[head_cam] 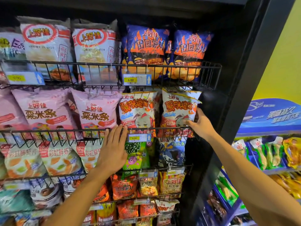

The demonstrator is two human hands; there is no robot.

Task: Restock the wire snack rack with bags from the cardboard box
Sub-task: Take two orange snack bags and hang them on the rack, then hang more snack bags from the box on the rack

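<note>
the right hand (201, 123) has its fingers wrapped around the lower right edge of a white crab-flavour bag (178, 110), thumb across the front, gripping it while it sits in the middle wire basket. the hold looks meant to push the bag back and square it upright against the packs behind, so its face shows over the basket's front rail (171, 128), which runs just below the thumb.

the left hand (112, 149) is flat and open, gripping nothing. its fingertips (124, 128) rest at the same rail, just beside the bottom corner of the twin crab-flavour bag (137, 110). i judge it is steadying that neighbour, or the rail, so the row does not tip while the right one is seated.

just under the left fingertips hangs a yellow price tag (138, 137); below the palm are green onion rings packs (135, 154). left of the fingers stand pink strawberry corn-stick bags (96, 110). above both hands, blue barbecue chip bags (146, 49) fill the upper basket.

further right of the right wrist, past the black cabinet frame (241, 95), is a blue shelf of small packets (270, 152).

the cardboard box is not in view, so i cannot tell how many bags are left.
</note>
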